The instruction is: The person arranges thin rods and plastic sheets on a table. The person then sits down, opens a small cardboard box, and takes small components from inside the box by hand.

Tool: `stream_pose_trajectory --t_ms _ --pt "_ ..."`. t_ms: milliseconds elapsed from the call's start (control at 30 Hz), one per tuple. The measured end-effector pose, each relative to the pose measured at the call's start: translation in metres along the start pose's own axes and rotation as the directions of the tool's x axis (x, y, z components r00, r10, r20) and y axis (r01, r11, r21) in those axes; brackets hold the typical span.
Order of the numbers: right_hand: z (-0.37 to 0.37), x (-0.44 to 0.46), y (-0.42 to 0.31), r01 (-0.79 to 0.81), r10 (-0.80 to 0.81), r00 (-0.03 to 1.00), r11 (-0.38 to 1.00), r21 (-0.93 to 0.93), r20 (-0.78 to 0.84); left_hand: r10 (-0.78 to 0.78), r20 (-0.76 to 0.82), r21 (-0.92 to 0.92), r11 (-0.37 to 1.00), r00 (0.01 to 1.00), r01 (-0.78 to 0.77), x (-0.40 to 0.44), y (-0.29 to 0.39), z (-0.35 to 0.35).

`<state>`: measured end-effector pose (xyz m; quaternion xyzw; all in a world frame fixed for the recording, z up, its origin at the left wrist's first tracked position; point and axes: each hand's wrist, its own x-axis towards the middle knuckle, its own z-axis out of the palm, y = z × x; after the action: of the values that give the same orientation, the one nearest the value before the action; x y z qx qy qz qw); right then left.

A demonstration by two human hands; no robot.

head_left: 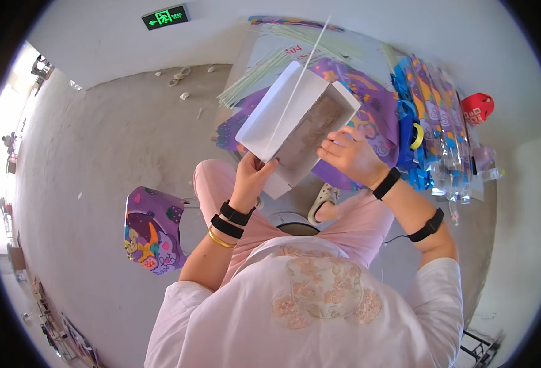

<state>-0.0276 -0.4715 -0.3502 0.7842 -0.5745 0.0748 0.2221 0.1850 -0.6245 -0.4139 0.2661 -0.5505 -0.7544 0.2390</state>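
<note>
A white cardboard box (pixel 264 116) is held tilted above my lap, its brownish-grey inside facing me. My left hand (pixel 250 184) is closed on its lower left corner, with the thumb on the near edge. Across the box runs a long thin white stick (pixel 309 61), whose lower end meets my left fingers; whether they grip it too is hard to see. My right hand (pixel 357 161) has its fingers curled against the box's right edge, at the opening. Behind the box lie purple printed sheets (pixel 374 104).
More thin pale sticks (pixel 255 76) lie on the table's far left. Stacked on the right are colourful plastic-wrapped packs (pixel 436 116), a yellow tape roll (pixel 417 136) and a red bag (pixel 477 108). A purple printed stool (pixel 155 230) stands left of my legs. Scraps (pixel 184 95) lie on the floor.
</note>
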Motion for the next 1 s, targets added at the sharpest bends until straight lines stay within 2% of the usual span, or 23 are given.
stream_pose_trajectory --t_ms 33,100,133,167,200,233,267,333,367,433,567,633,667,700,733,767,800,833,867,900,1000 --pt "0.000 -0.001 -0.005 -0.011 0.011 1.000 1.000 0.017 -0.007 -0.001 0.005 0.001 1.000 1.000 0.001 0.003 -0.005 -0.002" --pt "0.010 -0.006 -0.014 -0.063 0.064 0.998 0.997 0.050 -0.025 0.208 -0.101 0.149 0.970 0.973 -0.192 0.017 -0.018 -0.009" --pt "0.017 -0.010 -0.020 -0.110 0.114 0.993 0.990 0.088 -0.041 0.251 -0.149 0.178 0.958 0.956 -0.224 0.022 -0.012 -0.007" --pt "0.022 -0.013 -0.027 -0.116 0.121 0.992 0.989 0.095 -0.041 0.315 -0.132 0.320 0.911 0.940 -0.260 0.025 -0.004 -0.011" --pt "0.026 -0.014 -0.034 -0.205 0.214 0.976 0.958 0.199 -0.029 0.375 -0.104 0.456 0.841 0.921 -0.291 0.027 0.009 -0.013" --pt "0.029 -0.016 -0.040 -0.288 0.304 0.953 0.910 0.299 -0.006 0.399 -0.089 0.500 0.810 0.913 -0.305 0.029 0.021 -0.010" --pt "0.033 -0.016 -0.045 -0.289 0.307 0.952 0.907 0.306 -0.009 0.396 -0.088 0.507 0.808 0.914 -0.301 0.030 0.035 -0.008" --pt "0.039 -0.017 -0.055 -0.503 0.603 0.797 0.647 0.573 0.018 0.452 0.038 0.682 0.640 0.891 -0.353 0.030 0.058 -0.004" --pt "0.042 -0.019 -0.054 -0.503 0.607 0.795 0.641 0.580 0.019 0.440 0.061 0.713 0.609 0.896 -0.348 0.034 0.062 -0.004" --pt "0.053 -0.020 -0.042 -0.659 0.712 0.689 0.541 0.522 0.132 0.429 0.099 0.737 0.575 0.898 -0.356 0.037 0.074 0.002" --pt "0.085 -0.009 -0.019 -0.608 0.661 0.741 0.589 0.532 0.114 0.415 0.186 0.801 0.461 0.891 -0.382 0.044 0.085 0.011" --pt "0.079 0.013 -0.009 -0.757 0.600 0.650 0.567 0.326 0.466 0.379 0.201 0.831 0.422 0.903 -0.362 0.046 0.088 0.015" --pt "0.062 0.024 -0.003 -0.675 0.430 0.600 0.724 0.139 0.674 0.343 0.228 0.769 0.511 0.911 -0.385 0.045 0.078 0.026" --pt "0.141 -0.003 0.005 -0.621 0.524 0.726 0.778 0.097 0.445 0.348 0.201 0.749 0.548 0.916 -0.373 0.042 0.085 0.018" --pt "0.156 -0.016 0.012 -0.600 0.569 0.799 0.780 0.178 0.195 0.356 0.190 0.713 0.591 0.915 -0.378 0.041 0.086 0.022" --pt "0.156 -0.017 0.015 -0.323 0.390 0.874 0.912 -0.254 0.289 0.372 0.180 0.787 0.502 0.911 -0.360 0.035 0.094 0.026" --pt "0.131 -0.005 0.010 -0.360 0.458 0.815 0.880 -0.310 0.354 0.389 0.135 0.765 0.543 0.911 -0.345 0.037 0.088 0.027" --pt "0.150 -0.011 0.014 -0.297 0.451 0.806 0.868 -0.398 0.384 0.480 0.104 0.779 0.505 0.871 -0.372 0.032 0.090 0.030" --pt "0.154 -0.016 0.018 -0.385 0.462 0.808 0.884 -0.266 0.367 0.500 0.111 0.784 0.487 0.859 -0.385 0.032 0.087 0.031" --pt "0.147 -0.012 0.025 -0.620 0.557 0.716 0.785 0.015 0.420 0.541 0.120 0.763 0.487 0.833 -0.426 0.036 0.082 0.033" --pt "0.133 -0.010 0.025 -0.618 0.560 0.749 0.783 0.069 0.354 0.491 0.069 0.729 0.570 0.869 -0.380 0.028 0.079 0.037"
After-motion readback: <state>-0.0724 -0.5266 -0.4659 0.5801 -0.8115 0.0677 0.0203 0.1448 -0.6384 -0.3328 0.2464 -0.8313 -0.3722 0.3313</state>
